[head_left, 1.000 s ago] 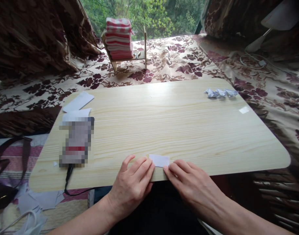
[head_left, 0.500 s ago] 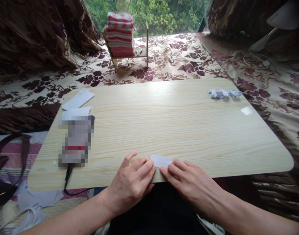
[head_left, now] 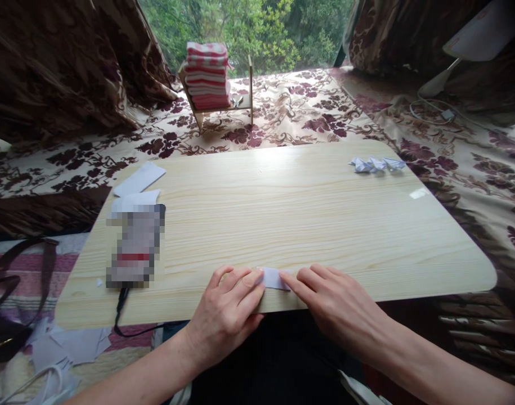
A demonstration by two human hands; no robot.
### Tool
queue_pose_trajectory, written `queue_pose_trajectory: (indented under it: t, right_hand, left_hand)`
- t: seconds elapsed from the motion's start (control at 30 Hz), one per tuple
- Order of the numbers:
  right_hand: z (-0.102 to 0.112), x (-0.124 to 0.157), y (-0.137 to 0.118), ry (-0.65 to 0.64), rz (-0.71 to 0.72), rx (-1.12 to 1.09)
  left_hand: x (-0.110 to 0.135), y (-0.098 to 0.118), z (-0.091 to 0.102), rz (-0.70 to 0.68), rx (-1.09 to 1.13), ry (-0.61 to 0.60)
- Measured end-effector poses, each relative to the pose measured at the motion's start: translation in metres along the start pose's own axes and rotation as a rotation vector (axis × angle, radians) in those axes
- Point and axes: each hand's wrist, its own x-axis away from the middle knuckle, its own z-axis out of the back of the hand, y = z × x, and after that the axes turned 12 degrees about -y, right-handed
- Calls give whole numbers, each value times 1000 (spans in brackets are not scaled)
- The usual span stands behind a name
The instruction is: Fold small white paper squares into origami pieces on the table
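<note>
A small folded strip of white paper lies at the front edge of the table, between my two hands. My left hand pinches its left end, fingers close together and the thumb low by the table edge. On the right end, the index fingertip of my right hand presses down, the other fingers curled in behind it. The right thumb is mostly hidden. Part of the paper is covered by the left fingertips.
The wooden table carries white paper sheets and a blurred phone with a black cable at left. Several folded paper figures stand far right. Beyond are a small rack with folded pink-striped cloths and a lamp.
My right hand has shifted slightly right, its index finger now on the paper's right end. The paper looks shorter, with more of its left end under my left fingers. The view has tilted up slightly.
</note>
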Motion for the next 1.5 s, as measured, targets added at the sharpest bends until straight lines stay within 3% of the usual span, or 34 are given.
queue_pose_trajectory:
  t: [0.23,0.7,1.17,1.37,1.5]
  right_hand:
    - [-6,-13,-12,-8,-18,111]
    - [-12,-18,-12,154,63,175]
    - [-14,-23,-16,196,63,247]
    - [-20,-10,-11,178,92,253]
    - [-23,-9,-12,185,74,256]
  left_hand:
    - [-3,0,-1,16,1,-83]
    - [-5,-3,-4,4,38,35]
    - [-3,-3,-6,20,49,51]
    - [-3,-1,-10,35,43,42]
    - [0,2,6,47,63,-10]
